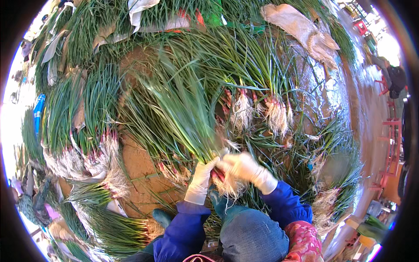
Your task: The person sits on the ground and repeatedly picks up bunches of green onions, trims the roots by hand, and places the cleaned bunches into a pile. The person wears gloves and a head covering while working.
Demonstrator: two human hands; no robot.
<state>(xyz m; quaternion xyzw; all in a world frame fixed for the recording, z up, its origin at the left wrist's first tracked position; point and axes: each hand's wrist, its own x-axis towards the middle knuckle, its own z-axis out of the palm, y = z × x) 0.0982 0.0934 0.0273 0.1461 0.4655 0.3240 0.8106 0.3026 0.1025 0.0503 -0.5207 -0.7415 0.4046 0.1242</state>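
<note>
My left hand (202, 177), in a pale glove, is closed round the stems of a bunch of spring onions (187, 111). The green leaves fan upward and away from me, blurred by motion. Below the grip hang reddish stem ends and pale stringy roots (229, 185). Close beside the roots on the right is my gloved right hand (246, 169), its fingers bent but smeared by motion. Whether it grips a stem cannot be made out. Just left of the held bunch, more spring onions (146, 118) lie on the ground with their roots toward me.
Sorted bunches (80, 113) lie in rows at the left, roots toward me. Further bunches with thick roots (275, 113) lie ahead to the right. Loose leaves (279, 153) litter the ground. A beige sack (301, 32) lies at the far right. My denim-covered knee (253, 236) is below my hands.
</note>
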